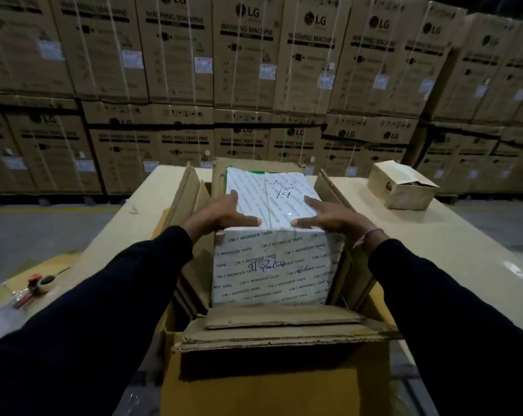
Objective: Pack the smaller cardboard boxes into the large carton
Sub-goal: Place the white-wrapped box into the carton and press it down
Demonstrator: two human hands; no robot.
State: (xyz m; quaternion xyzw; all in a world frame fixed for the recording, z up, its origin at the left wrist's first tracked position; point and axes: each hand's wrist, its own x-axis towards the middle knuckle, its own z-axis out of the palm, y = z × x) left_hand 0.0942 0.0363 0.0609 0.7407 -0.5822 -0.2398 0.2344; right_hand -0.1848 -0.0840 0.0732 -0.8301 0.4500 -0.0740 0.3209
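Observation:
A white box (272,265) wrapped in printed "CM-1 WONDER TAPE" tape stands partly inside the large brown carton (272,373), whose flaps stand open around it. My left hand (221,216) holds the box's upper left edge, fingers down its side and thumb flat on top. On the upper right edge my right hand (329,217) grips the same way. Handwriting marks the box's top and front. A small brown cardboard box (403,186) sits on the table at the far right.
The carton rests on a pale table (464,250). A red-handled tool with keys (35,288) lies at the table's left edge. Stacked washing machine cartons (254,70) form a wall behind. Grey floor (44,232) shows to the left.

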